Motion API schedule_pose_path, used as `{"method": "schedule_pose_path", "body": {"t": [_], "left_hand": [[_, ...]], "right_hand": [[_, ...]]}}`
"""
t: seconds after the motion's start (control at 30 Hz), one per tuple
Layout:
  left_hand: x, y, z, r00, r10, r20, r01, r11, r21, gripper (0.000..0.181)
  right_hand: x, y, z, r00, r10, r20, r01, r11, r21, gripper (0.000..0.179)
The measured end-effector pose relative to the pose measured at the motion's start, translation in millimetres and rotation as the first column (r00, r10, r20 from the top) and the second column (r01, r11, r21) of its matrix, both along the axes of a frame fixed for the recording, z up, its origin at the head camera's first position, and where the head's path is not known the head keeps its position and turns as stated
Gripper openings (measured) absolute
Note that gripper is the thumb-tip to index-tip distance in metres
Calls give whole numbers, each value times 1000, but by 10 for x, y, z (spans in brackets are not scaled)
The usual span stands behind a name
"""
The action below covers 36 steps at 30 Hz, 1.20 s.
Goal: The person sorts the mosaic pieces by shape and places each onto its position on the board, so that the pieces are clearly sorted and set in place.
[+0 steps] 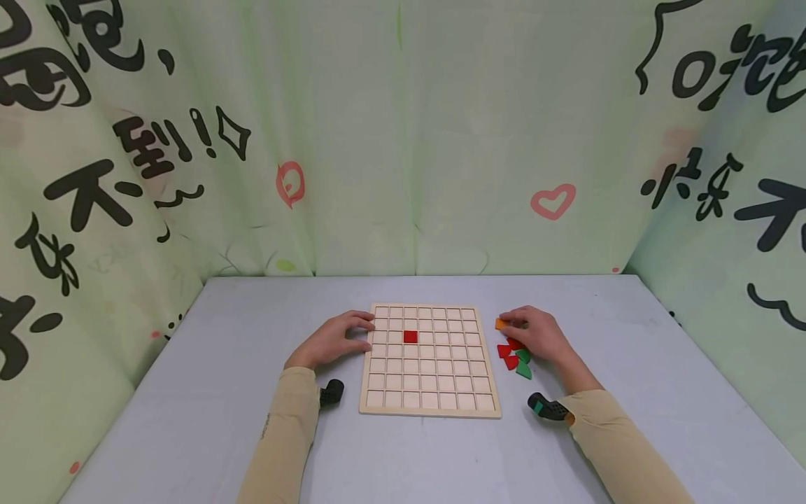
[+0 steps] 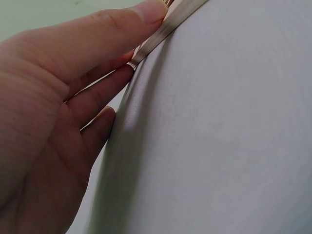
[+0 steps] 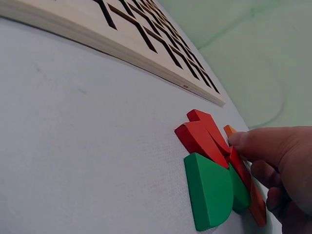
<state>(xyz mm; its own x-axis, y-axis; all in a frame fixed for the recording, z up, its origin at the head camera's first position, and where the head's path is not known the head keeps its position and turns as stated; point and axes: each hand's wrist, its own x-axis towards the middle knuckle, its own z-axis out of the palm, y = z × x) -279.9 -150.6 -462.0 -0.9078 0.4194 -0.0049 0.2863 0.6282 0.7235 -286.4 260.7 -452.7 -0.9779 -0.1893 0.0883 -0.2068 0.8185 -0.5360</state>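
A light wooden grid board [image 1: 430, 414] lies on the table, with one red square piece [image 1: 411, 337] in a cell of its upper part. At the board's left edge is my left hand [image 1: 332, 339], its thumb and fingers extended and touching the wooden rim [image 2: 180, 18]. To the right of the board my right hand [image 1: 538, 332] pinches a small orange piece [image 1: 500, 324] by the table surface. Just nearer than those fingers lies a loose pile of red pieces [image 3: 200, 139] and green pieces [image 3: 209, 192], partly covered by the right hand in the head view.
A white cloth covers the table [image 1: 434, 462]. Pale green curtains [image 1: 415, 140] with black lettering hang behind and at both sides. A black wrist device [image 1: 546, 407] sits below the right hand, and another [image 1: 331, 393] below the left.
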Motion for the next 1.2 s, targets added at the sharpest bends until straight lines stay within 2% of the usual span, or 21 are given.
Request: {"method": "schedule_pose_path", "body": {"t": [0.3,0.6,0.77,1.2], "left_hand": [[21,10,20,1000,-3,-4,3,1000,15,36],[6,20,-5,1000,11,11,-11,1000,4,37],[7,18,-3,1000,8,3,-8,1000,1,36],[19,19,19,1000,17,11,-17,1000,4,35]], "right_hand": [[16,-23,5,1000,-9,6,9,1000,-10,32],[52,-47,12,995,-90,-38,88,994,-63,36],[62,-83,39,992,-111,-61,105,990,-93,37],[91,-222,105,996,-49,-73,39,990,-137,37]]}}
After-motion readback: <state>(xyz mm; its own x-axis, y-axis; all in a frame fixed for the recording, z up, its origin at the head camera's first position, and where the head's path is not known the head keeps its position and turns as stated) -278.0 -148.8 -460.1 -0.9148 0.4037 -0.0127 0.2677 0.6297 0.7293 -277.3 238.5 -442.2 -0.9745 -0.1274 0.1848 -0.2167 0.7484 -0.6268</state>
